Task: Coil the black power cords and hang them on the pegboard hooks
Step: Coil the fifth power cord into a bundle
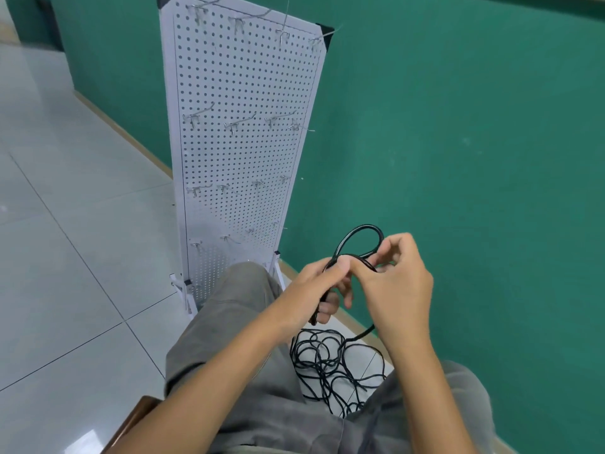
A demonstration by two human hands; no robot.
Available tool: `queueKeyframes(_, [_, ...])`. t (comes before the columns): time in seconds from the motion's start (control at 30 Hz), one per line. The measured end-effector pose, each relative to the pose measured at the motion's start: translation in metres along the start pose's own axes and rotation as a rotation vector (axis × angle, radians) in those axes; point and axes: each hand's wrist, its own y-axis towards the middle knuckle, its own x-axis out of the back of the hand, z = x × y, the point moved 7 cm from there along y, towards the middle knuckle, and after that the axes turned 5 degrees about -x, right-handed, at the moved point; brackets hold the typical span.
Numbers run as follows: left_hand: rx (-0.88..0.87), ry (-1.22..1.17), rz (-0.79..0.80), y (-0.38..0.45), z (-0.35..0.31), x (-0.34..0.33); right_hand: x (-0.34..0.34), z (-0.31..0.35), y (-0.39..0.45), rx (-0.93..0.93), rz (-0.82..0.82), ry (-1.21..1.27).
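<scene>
A black power cord point(357, 231) forms a small loop above my two hands. My left hand point(322, 286) grips the cord's lower part, thumb on top, with a black end hanging below the palm. Just right of it, my right hand point(397, 283) pinches the loop's base between thumb and fingers. From the right hand the cord drops to a tangled pile of black cord point(330, 365) on the floor between my knees. A tall white pegboard point(242, 152) stands ahead against the wall. Its several metal hooks point(237, 123) sit in rows and hold nothing.
A green wall point(458, 142) runs along the right behind the pegboard. Pale floor tiles point(65, 240) stretch to the left. My legs in grey trousers point(235, 322) flank the cord pile, and a brown chair edge point(134, 417) shows at bottom left.
</scene>
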Motion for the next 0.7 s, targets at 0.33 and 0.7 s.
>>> queueKeyframes(0.33, [-0.125,-0.02,-0.135,0.001,-0.031,0.017,-0.019,-0.038,-0.001,-0.132,0.213,0.382])
queueKeyframes(0.7, [-0.059,0.079,-0.126,0.003,-0.004,0.002,-0.025,-0.039,-0.006,-0.338,0.17,0.845])
